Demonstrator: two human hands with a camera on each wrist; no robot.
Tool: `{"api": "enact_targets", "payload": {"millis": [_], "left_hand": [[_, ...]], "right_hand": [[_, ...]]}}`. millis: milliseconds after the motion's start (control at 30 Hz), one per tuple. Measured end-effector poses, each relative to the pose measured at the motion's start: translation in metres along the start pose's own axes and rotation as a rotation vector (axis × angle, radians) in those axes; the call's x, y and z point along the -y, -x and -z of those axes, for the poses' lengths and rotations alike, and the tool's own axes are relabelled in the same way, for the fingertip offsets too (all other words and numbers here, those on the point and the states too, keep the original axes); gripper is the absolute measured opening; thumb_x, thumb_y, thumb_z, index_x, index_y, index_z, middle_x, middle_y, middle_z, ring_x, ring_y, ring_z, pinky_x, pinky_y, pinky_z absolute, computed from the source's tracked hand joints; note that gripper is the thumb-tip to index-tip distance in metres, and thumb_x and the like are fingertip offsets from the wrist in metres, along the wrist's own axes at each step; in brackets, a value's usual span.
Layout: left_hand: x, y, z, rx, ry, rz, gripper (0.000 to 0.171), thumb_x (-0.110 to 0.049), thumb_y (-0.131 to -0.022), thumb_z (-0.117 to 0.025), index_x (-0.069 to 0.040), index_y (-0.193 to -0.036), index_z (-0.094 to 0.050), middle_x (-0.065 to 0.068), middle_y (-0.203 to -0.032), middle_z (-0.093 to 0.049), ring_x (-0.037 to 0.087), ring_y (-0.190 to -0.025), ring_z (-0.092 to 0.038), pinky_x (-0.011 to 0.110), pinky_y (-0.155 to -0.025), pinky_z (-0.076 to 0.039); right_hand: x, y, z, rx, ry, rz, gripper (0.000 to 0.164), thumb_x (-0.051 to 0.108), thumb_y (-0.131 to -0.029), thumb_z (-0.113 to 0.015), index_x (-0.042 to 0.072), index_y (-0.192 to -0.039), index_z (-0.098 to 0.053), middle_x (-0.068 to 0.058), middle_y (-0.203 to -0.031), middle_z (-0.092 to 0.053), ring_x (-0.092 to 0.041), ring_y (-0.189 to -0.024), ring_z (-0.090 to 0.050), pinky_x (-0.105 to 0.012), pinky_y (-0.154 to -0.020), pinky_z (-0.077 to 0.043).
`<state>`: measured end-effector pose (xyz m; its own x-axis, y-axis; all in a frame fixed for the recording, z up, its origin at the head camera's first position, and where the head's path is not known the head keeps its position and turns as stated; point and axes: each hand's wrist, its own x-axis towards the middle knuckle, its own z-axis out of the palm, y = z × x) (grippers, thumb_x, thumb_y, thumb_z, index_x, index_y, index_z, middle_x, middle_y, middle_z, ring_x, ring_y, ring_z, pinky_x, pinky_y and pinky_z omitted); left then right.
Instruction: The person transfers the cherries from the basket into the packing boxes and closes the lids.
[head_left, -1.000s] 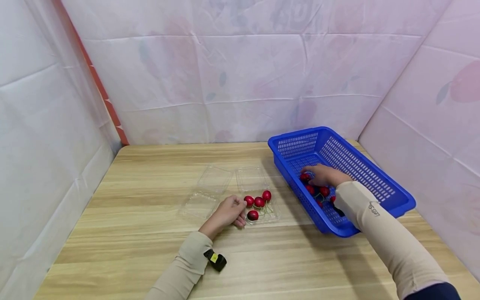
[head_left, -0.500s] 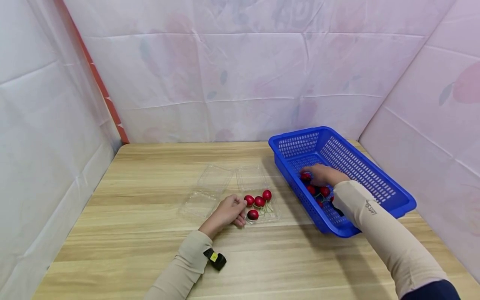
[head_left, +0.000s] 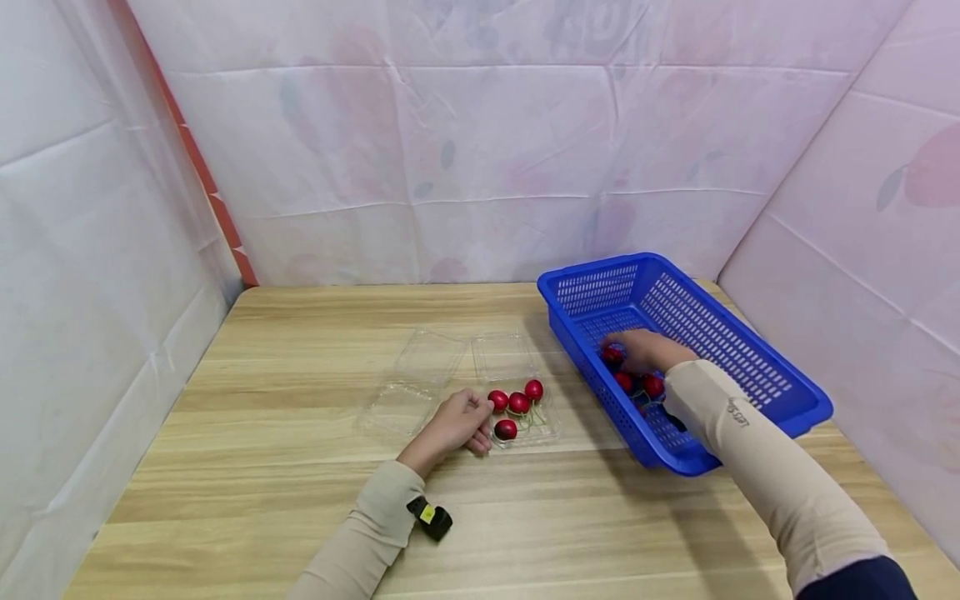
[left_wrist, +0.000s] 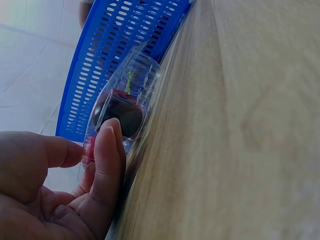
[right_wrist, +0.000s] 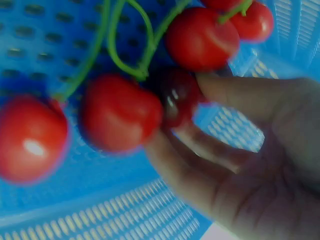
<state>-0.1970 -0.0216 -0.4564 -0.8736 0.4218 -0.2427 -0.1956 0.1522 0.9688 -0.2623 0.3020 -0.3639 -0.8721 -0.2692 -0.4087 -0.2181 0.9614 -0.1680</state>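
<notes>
Dark-red round cherry [right_wrist: 176, 95] pinched by R hand [head_left: 649, 350] in blue rect. plastic basket [head_left: 699, 315]; L hand [head_left: 457, 422] pinches clear plastic box [left_wrist: 145, 65] edge.

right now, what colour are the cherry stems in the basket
The stems are green, clearest in the right wrist view.

Beige sleeves [head_left: 772, 479], dark lettering [head_left: 737, 412] on the right, black left-wrist strap [head_left: 439, 524], yellow patch [head_left: 427, 514], navy upper right sleeve [head_left: 862, 581]

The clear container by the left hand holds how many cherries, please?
4: a left cherry, middle cherry and right cherry behind, a near cherry in front; the left hand may hide more.
</notes>
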Motion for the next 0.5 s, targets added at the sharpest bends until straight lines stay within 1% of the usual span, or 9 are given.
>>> {"api": "enact_targets", "payload": {"millis": [100, 200, 233, 300, 367, 500], "left_hand": [[0.0, 0.0, -0.0003, 0.004, -0.003, 0.004, 0.02, -0.019, -0.1, -0.05, 0.001, -0.099, -0.049, 0.007, -0.067, -0.056, 0.013, -0.049, -0.06, 0.026, -0.048, -0.057], [-0.0005, 0.0004, -0.0005, 0.001, -0.009, 0.003, 0.022, -0.021, -0.1, -0.05, 0.001, -0.1, -0.049, 0.007, -0.067, -0.057, 0.013, -0.049, -0.06, 0.026, -0.047, -0.057], [-0.0008, 0.0004, -0.0005, -0.001, -0.012, 0.0, 0.022, -0.021, -0.101, -0.05, 0.001, -0.1, -0.05, 0.007, -0.067, -0.057, 0.013, -0.049, -0.06, 0.026, -0.047, -0.057], [-0.0014, 0.0008, -0.0005, -0.006, -0.013, -0.002, 0.023, -0.022, -0.101, -0.049, 0.001, -0.101, -0.05, 0.007, -0.068, -0.057, 0.013, -0.049, -0.059, 0.027, -0.047, -0.056], [-0.0023, 0.0012, -0.0004, -0.006, -0.013, -0.003, 0.023, -0.022, -0.101, -0.049, 0.002, -0.101, -0.05, 0.007, -0.068, -0.057, 0.013, -0.049, -0.059, 0.027, -0.047, -0.056], [-0.0025, 0.0016, 0.0001, -0.004, -0.012, 0.004, 0.022, -0.021, -0.101, -0.05, 0.001, -0.099, -0.05, 0.007, -0.067, -0.056, 0.013, -0.049, -0.059, 0.026, -0.046, -0.056]], "right_hand": [[-0.0017, -0.0001, -0.0009, 0.013, -0.035, -0.014, 0.044, -0.005, -0.084, -0.062, 0.002, -0.127, -0.055, -0.027, -0.116, -0.056, -0.035, -0.094, -0.058, -0.045, -0.075, -0.054], [-0.003, -0.0005, -0.0009, 0.034, -0.069, -0.028, 0.042, -0.005, -0.085, -0.06, 0.003, -0.126, -0.055, -0.026, -0.115, -0.055, -0.031, -0.086, -0.057, -0.033, -0.06, -0.054], [-0.0031, -0.0006, -0.0008, 0.039, -0.082, -0.033, 0.042, -0.005, -0.086, -0.059, 0.004, -0.126, -0.054, -0.026, -0.115, -0.054, -0.03, -0.085, -0.057, -0.031, -0.057, -0.054], [-0.0039, -0.0012, -0.0009, 0.043, -0.102, -0.033, 0.042, -0.005, -0.085, -0.059, 0.004, -0.126, -0.054, -0.026, -0.116, -0.053, -0.032, -0.087, -0.056, -0.029, -0.054, -0.055], [-0.0041, -0.0015, -0.001, 0.051, -0.124, -0.035, 0.042, -0.005, -0.085, -0.059, 0.004, -0.126, -0.053, -0.027, -0.118, -0.051, -0.033, -0.091, -0.055, -0.03, -0.053, -0.056], [-0.0049, -0.0026, -0.0018, 0.069, -0.171, -0.048, 0.042, -0.005, -0.087, -0.059, 0.003, -0.128, -0.051, -0.028, -0.119, -0.048, -0.033, -0.091, -0.056, -0.031, -0.055, -0.059]]}}
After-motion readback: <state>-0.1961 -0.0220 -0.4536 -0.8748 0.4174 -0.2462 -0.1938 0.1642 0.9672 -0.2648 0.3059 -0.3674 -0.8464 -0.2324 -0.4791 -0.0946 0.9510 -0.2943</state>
